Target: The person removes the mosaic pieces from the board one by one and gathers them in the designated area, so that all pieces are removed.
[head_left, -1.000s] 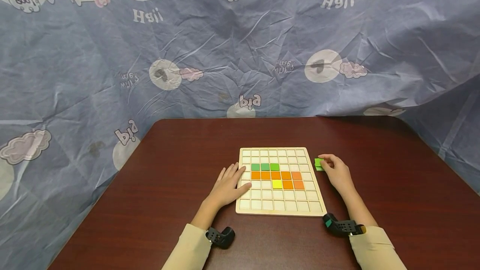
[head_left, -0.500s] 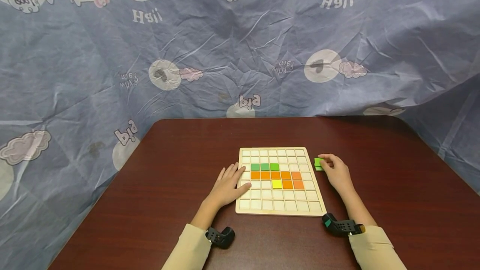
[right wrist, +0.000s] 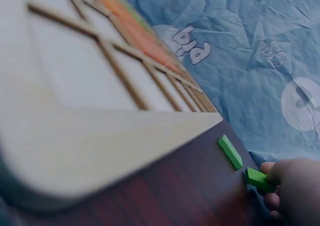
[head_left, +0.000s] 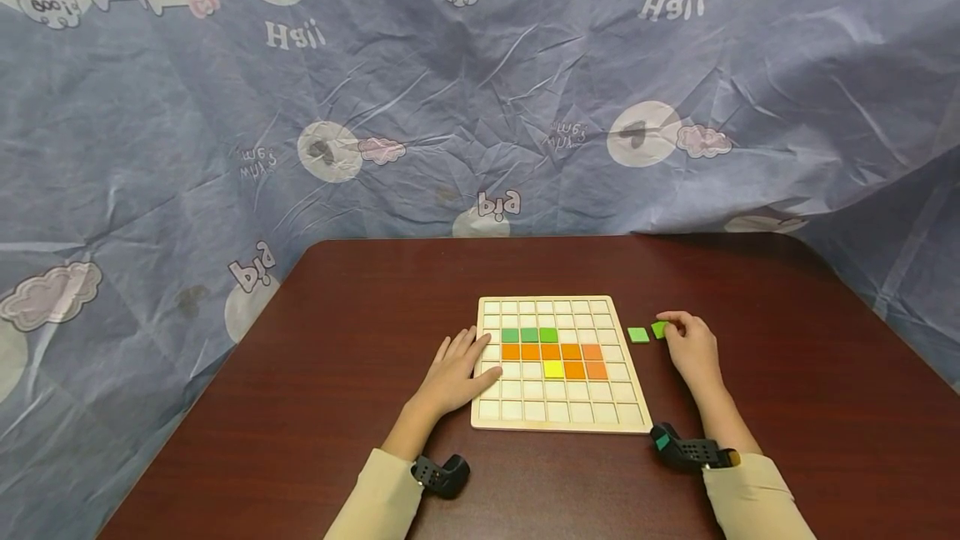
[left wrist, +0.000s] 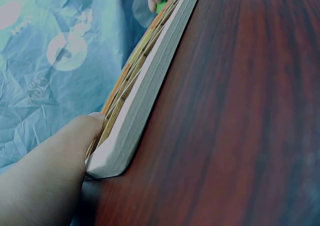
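A wooden grid board (head_left: pixel 525 412) lies on the table, with green, orange and yellow square tiles in some of its cells. My left hand (head_left: pixel 452 375) rests on the board's left edge, fingers spread; its thumb (left wrist: pixel 75 136) shows over the rim in the left wrist view. Right of the board, my right hand (head_left: pixel 692 350) pinches a bright green tile (right wrist: pixel 259 179) between thumb and fingers. A lighter green tile (head_left: pixel 638 335) lies on the table between that hand and the board, close to the board's right edge.
The dark reddish-brown table (head_left: pixel 360 307) extends around the board on all sides. Behind it hangs a wrinkled blue-grey cloth (head_left: pixel 420 90) with cartoon prints. Each wrist wears a black camera band (head_left: pixel 442 475).
My right hand has moved right with the bright green tile, away from the lighter green tile that it partly covered before. The left hand stays in place on the board.
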Demonstrator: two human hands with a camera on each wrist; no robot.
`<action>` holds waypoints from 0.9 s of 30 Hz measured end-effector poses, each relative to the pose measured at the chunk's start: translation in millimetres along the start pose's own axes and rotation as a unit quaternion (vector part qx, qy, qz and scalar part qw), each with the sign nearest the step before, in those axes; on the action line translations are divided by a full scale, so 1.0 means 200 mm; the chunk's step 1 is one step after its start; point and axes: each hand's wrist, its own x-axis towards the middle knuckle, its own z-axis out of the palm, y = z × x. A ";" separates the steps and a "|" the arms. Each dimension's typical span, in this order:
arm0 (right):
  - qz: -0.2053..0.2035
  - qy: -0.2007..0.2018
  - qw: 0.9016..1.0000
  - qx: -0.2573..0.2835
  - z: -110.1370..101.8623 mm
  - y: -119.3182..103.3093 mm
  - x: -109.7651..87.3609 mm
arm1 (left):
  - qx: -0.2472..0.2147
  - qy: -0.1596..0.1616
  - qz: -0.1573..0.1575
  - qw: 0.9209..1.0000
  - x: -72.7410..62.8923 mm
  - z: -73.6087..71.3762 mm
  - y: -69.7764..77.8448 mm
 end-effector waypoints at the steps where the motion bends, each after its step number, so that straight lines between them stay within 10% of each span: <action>1: -0.007 -0.007 1.000 -0.007 0.00 0.00 0.00 | 0.000 -0.001 0.000 1.000 0.00 0.00 0.00; 27: -0.016 -0.028 0.999 -0.033 0.01 -0.03 -0.02 | 0.006 -0.004 -0.008 1.000 0.01 0.01 -0.01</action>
